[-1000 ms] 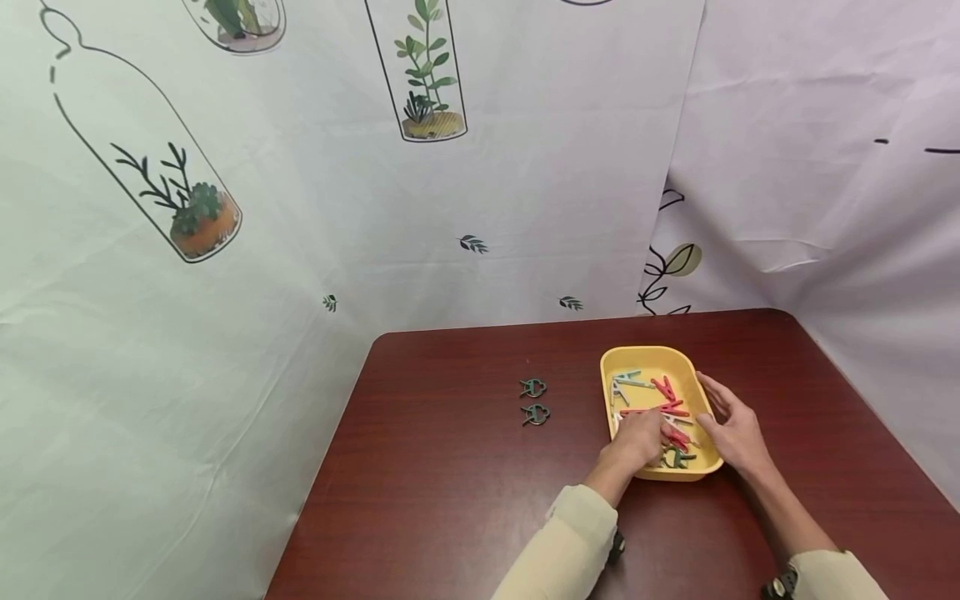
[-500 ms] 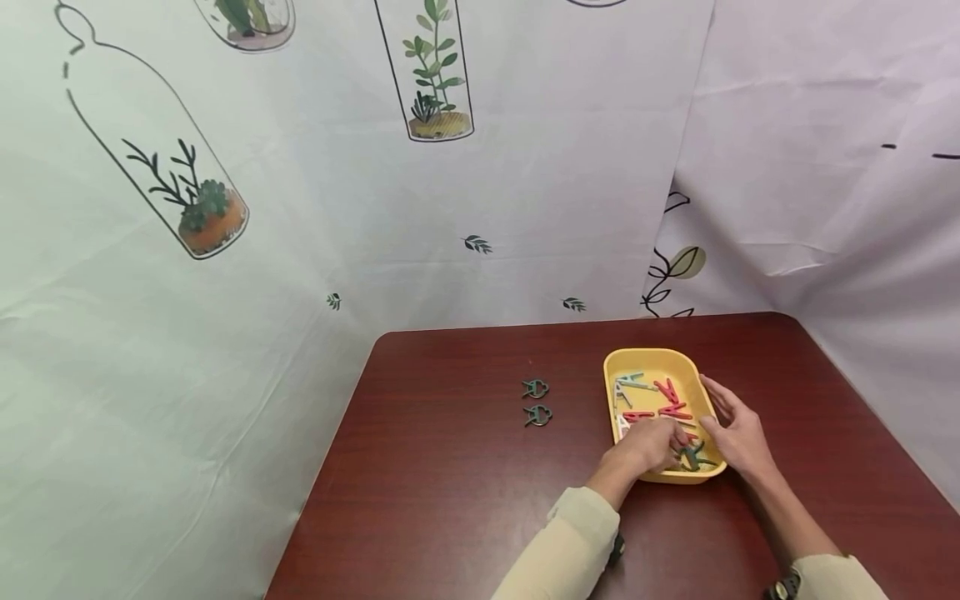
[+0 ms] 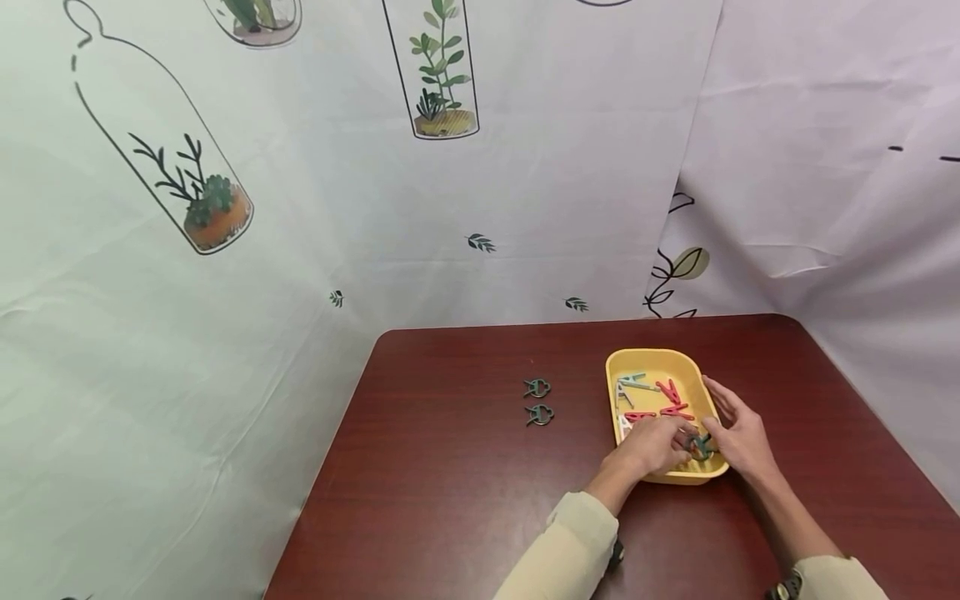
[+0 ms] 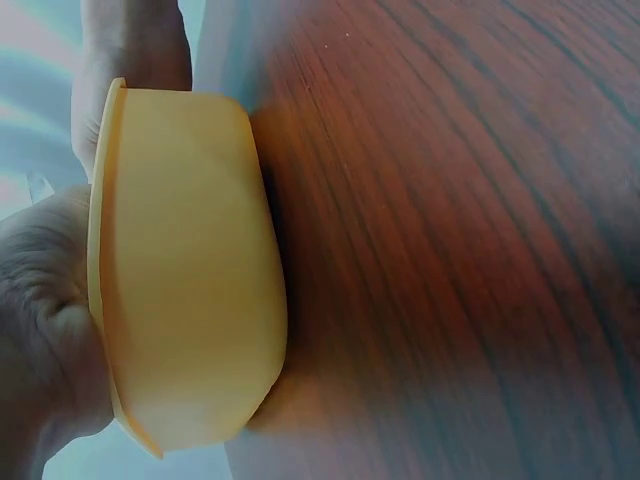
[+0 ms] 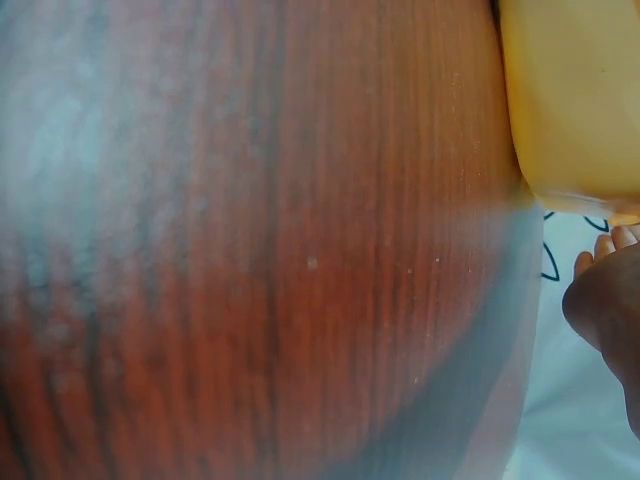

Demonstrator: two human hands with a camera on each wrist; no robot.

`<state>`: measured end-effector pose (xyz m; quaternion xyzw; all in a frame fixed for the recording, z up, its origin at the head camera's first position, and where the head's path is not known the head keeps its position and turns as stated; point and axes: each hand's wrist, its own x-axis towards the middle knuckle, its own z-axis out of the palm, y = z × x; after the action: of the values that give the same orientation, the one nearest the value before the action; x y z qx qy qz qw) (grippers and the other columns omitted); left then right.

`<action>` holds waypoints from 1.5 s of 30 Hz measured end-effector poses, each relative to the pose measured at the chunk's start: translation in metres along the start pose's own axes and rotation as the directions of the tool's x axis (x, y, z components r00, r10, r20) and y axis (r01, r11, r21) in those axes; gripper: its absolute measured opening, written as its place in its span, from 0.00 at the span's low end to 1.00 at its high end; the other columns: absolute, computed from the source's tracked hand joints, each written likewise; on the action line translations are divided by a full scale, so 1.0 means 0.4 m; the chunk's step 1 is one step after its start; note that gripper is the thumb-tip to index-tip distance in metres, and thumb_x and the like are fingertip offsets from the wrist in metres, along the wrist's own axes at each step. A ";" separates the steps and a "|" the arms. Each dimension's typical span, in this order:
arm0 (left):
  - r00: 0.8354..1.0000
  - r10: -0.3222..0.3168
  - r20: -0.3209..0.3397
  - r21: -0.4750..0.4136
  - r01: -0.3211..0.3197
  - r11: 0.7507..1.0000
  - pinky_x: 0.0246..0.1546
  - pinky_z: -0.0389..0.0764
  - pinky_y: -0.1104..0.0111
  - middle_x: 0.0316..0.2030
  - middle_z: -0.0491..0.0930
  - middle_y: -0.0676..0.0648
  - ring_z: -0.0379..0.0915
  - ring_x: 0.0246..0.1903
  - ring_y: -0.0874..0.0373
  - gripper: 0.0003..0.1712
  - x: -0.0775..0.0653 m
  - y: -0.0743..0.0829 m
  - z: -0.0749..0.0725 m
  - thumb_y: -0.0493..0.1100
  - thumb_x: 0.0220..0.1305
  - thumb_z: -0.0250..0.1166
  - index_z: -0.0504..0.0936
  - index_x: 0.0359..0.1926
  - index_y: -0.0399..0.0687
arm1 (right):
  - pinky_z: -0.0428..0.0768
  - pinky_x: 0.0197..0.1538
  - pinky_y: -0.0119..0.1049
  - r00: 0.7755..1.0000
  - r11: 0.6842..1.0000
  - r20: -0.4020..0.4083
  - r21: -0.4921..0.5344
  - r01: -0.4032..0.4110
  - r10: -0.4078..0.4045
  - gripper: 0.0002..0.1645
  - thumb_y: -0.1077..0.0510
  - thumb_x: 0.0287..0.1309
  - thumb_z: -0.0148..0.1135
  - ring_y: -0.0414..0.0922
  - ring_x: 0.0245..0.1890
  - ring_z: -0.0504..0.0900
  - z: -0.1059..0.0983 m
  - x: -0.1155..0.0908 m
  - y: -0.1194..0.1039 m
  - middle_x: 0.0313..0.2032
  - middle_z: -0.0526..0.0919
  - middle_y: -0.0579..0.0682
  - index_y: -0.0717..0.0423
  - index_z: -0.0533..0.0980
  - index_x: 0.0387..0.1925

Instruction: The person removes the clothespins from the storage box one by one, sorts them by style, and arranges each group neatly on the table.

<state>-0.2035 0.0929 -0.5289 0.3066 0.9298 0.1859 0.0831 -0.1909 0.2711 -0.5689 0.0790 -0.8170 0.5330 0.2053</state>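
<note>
In the head view my left hand [image 3: 651,448] reaches over the near left rim into a yellow plastic basin [image 3: 613,383]. Its thumb and fingertips pinch a green plant clip [image 3: 702,448] low in the near right part of the basin. My right hand [image 3: 741,435] grips the basin's right rim, thumb inside and fingers outside. In the left wrist view the left hand [image 4: 50,310] bends over the rim and hides its own fingertips. The right wrist view catches the right hand [image 5: 612,300] beside the basin wall [image 5: 580,90].
Two more green plant clips [image 3: 539,414] lie in a column on the dark red table [image 3: 450,467], left of the basin. Inside the basin are red clothespins [image 3: 667,392], pale blue-green ones [image 3: 633,381] and a white one [image 3: 624,427]. A printed cloth [image 3: 525,208] hangs behind the table.
My left hand has shifted slightly right inside the basin, and the green clip at its fingertips has moved right and turned. The right hand keeps its grip on the rim.
</note>
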 end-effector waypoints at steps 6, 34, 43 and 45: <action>0.999 -0.024 -0.032 -0.211 0.016 0.977 0.41 0.72 0.87 0.40 0.87 0.67 0.75 0.37 0.82 0.21 -0.006 -0.010 -0.007 0.43 0.70 0.74 0.87 0.61 0.62 | 0.67 0.58 0.11 1.000 1.000 -0.001 -0.004 -0.005 0.005 0.39 0.79 0.62 0.60 0.16 0.62 0.66 0.002 -0.002 0.002 0.70 0.69 0.76 0.69 0.66 0.75; 0.822 -0.314 -0.476 -0.793 -0.246 0.558 0.38 0.84 0.77 0.39 0.90 0.61 0.84 0.38 0.75 0.10 -0.012 -0.020 0.000 0.41 0.67 0.76 0.94 0.49 0.51 | 0.67 0.61 0.13 1.000 0.999 -0.005 0.037 0.030 -0.030 0.38 0.80 0.62 0.58 0.19 0.64 0.67 0.006 -0.001 0.005 0.69 0.68 0.77 0.72 0.66 0.74; 0.741 -0.378 -0.554 -0.816 -0.397 0.419 0.39 0.87 0.71 0.42 0.91 0.53 0.88 0.38 0.68 0.12 -0.012 -0.019 0.014 0.39 0.66 0.76 0.92 0.49 0.41 | 0.66 0.60 0.12 1.000 1.000 0.000 0.004 -0.002 0.002 0.39 0.79 0.64 0.59 0.18 0.63 0.66 0.004 0.003 0.006 0.70 0.68 0.76 0.70 0.65 0.76; 0.719 -0.382 -0.580 -0.805 -0.437 0.401 0.40 0.88 0.68 0.41 0.91 0.51 0.88 0.38 0.66 0.13 -0.012 -0.021 0.015 0.38 0.65 0.77 0.91 0.49 0.37 | 0.66 0.60 0.12 1.000 1.000 0.001 -0.003 -0.008 0.008 0.39 0.79 0.64 0.59 0.18 0.63 0.65 0.003 0.004 0.006 0.70 0.68 0.76 0.70 0.65 0.76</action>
<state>-0.2025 0.0857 -0.5376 0.1314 0.6197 0.7642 -0.1215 -0.1936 0.2712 -0.5705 0.0755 -0.8183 0.5325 0.2027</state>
